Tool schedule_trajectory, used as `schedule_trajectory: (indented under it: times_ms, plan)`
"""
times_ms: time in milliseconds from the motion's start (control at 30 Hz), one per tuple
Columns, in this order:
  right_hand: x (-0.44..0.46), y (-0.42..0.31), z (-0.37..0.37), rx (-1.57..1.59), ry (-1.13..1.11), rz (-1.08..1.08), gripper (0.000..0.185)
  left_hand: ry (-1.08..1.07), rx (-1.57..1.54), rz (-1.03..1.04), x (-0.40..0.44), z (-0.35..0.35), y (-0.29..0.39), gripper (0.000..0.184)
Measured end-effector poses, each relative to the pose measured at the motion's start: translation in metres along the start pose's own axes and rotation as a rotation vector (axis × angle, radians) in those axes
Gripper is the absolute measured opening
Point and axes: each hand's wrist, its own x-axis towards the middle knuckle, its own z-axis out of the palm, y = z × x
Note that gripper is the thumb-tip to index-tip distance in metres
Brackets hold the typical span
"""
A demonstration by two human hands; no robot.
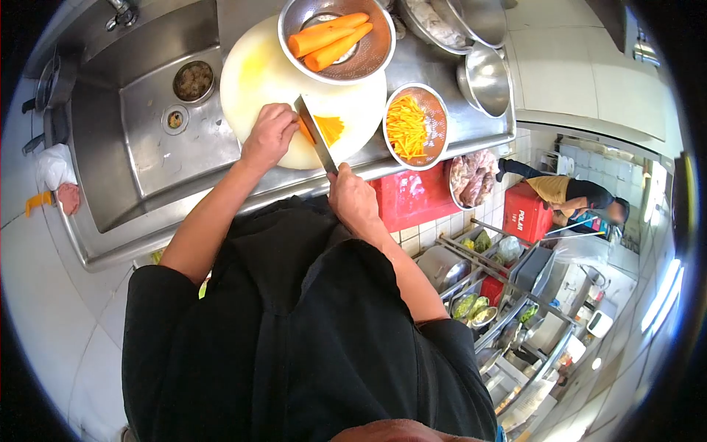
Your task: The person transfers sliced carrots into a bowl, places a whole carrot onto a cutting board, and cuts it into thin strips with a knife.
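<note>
My right hand point(353, 197) is wrapped round the handle of a broad-bladed knife point(315, 132), its blade slanting up and left over the round white cutting board point(236, 96). On the blade's left, my left hand point(270, 135) has its fingers bent and pressed together on a piece of carrot point(304, 131), mostly hidden by fingers and blade. Cut carrot point(329, 130) lies just right of the blade. Peeled carrots point(328, 37) rest in a metal bowl point(372, 65) at the board's far edge. A perforated bowl point(440, 118) to the right holds carrot strips point(406, 127).
A steel sink point(147, 158) is at the left. More metal bowls point(486, 79) stand at the back right. Meat fills a bowl point(473, 178) beside a red container point(412, 199). Another person point(563, 193) bends near a red cooler point(525, 212), and a rack point(508, 276) stands lower right.
</note>
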Motion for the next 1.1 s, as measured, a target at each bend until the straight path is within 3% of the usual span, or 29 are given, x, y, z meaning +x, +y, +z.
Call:
schedule_trajectory:
  times_ms: [400, 767, 900, 1100]
  plan:
    - [-0.017, -0.023, -0.052, -0.041, -0.022, -0.021, 0.023, 0.03, 0.041, 0.048, -0.001, 0.001, -0.002, 0.016]
    - [-0.01, 0.0, 0.001, -0.005, -0.024, -0.01, 0.023, 0.02, 0.03, 0.025, -0.002, 0.0, -0.002, 0.012]
    - [-0.003, -0.003, -0.004, -0.001, -0.016, 0.01, 0.025, 0.048, -0.05, -0.064, 0.0, 0.002, -0.003, 0.009]
    - [-0.009, -0.014, -0.031, -0.067, 0.006, -0.029, 0.024, 0.026, 0.001, 0.018, -0.001, 0.001, -0.005, 0.011]
